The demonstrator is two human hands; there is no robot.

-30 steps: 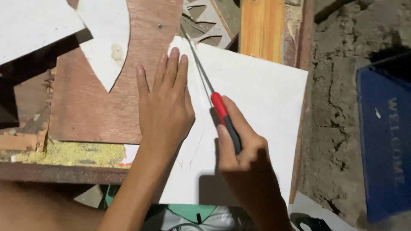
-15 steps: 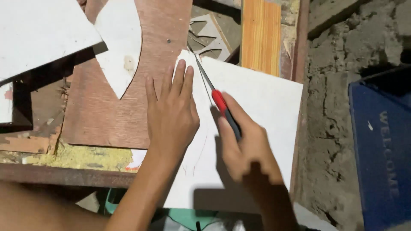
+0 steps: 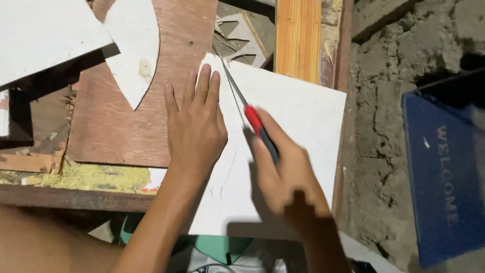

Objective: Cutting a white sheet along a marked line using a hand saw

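Observation:
A white board [image 3: 303,116] lies on the workbench, its near edge hanging over the bench front. My left hand [image 3: 194,126] presses flat on the board's left edge, fingers together and pointing away from me. My right hand [image 3: 285,172] grips a thin saw [image 3: 237,96] by its red and black handle. The blade runs up and to the left across the board, just right of my left fingers. A faint curved pencil line shows on the board below my left hand.
A brown plywood sheet [image 3: 116,126] lies left of the board with a white curved offcut [image 3: 134,45] on it. Yellow sawdust [image 3: 86,174] sits at the bench front. An orange plank [image 3: 298,38] stands behind. A blue mat [image 3: 444,172] lies on the rough concrete floor at right.
My right hand and the saw have slid back toward me along the board. My left hand stays pressed in place. The camera view shifted slightly.

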